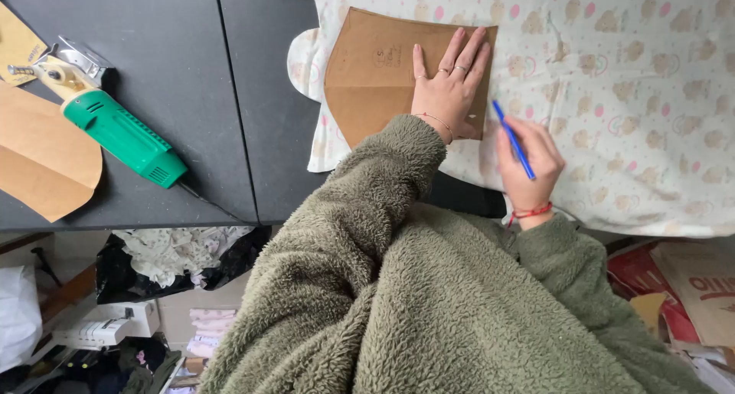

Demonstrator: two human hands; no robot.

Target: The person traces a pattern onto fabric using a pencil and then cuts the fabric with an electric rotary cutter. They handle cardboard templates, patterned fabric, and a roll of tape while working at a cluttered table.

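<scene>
Cardboard pattern [375, 76], brown and creased, lies under the spread left hand [448, 84]; right hand [528, 160] pinches a blue pen [513, 140]

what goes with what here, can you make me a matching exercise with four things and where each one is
Things:
1. blue pen
2. brown paper pattern
3. green power tool
4. printed fabric

Places:
a. lying on the dark table at far left
b. held in the right hand
c. spread over the table's right part
d. pressed flat under the left hand

Pairs: 1-b, 2-d, 3-a, 4-c
</scene>
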